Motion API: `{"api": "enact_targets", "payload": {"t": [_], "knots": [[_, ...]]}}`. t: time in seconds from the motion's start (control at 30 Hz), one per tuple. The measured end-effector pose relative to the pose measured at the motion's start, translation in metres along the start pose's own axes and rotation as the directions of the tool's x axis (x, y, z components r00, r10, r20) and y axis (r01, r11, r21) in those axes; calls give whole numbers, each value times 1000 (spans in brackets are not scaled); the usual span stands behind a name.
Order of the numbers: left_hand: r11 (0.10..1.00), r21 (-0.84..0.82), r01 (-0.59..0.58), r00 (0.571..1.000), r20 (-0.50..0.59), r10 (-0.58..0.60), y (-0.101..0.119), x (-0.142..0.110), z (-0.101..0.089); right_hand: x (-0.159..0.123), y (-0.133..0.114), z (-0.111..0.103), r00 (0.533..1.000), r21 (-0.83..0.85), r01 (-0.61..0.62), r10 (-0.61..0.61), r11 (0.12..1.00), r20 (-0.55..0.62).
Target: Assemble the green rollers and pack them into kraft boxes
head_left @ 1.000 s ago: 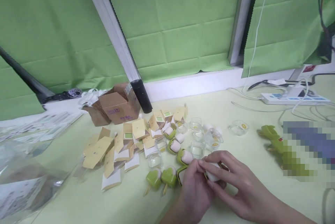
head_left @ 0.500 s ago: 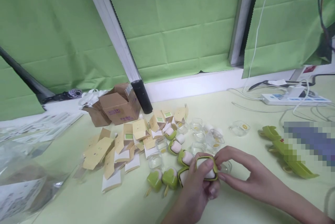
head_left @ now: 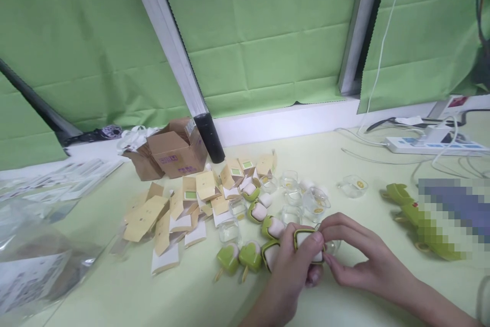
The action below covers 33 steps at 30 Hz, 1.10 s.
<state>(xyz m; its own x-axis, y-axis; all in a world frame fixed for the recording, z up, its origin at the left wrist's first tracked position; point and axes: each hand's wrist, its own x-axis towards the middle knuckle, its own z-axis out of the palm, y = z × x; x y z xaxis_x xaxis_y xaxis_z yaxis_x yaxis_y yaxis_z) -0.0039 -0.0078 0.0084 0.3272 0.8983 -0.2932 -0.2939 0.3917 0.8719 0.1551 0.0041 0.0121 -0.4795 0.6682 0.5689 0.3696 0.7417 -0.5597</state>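
Low over the table (head_left: 184, 299), your left hand (head_left: 283, 278) is gripping a green-rimmed case (head_left: 303, 239), with the thumb pressing across its white inner face. Your right hand (head_left: 365, 263) is curling in, fingertips bunching at the case's right edge; honestly can't tell if they're pinching the rim or just touching it. A clear cup (head_left: 334, 246) is sitting just beyond them, partly hidden.

For the fiddly bit at the edge, I'd say you're doing best when the left hand is doing the bracing and the right is working with light fingertips. If that thumb is bearing down too hard, the white part could be shifting or the rim flexing, so go easy.

As for direction, the framed white face is pointing up toward you, tipping a little. The outline is looking nearly square and your thumb is covering a corner, so I can't call a long axis. More green cases (head_left: 273, 227) are lying just past your left hand, beside some clear cups (head_left: 292, 215).
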Motion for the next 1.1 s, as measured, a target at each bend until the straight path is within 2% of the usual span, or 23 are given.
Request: {"api": "enact_targets", "payload": {"t": [0.17,0.37,0.73,1.1], "knots": [[1000,18,-25,999,-22,25,0,0,0,0,3,4,1000,21,-12,13,1000,-24],[999,30,17,1000,-23,-16,-2,-4,4,-2,4,10,994,17,39,-37,999,-107],[999,-1,38,999,-12,-38,0,-5,5,-3,3,9,990,-10,67,-68,998,-120],[997,-65,-30,999,-23,29,-3,0,0,-6,10,9,997,14,41,-40,999,-72]]}}
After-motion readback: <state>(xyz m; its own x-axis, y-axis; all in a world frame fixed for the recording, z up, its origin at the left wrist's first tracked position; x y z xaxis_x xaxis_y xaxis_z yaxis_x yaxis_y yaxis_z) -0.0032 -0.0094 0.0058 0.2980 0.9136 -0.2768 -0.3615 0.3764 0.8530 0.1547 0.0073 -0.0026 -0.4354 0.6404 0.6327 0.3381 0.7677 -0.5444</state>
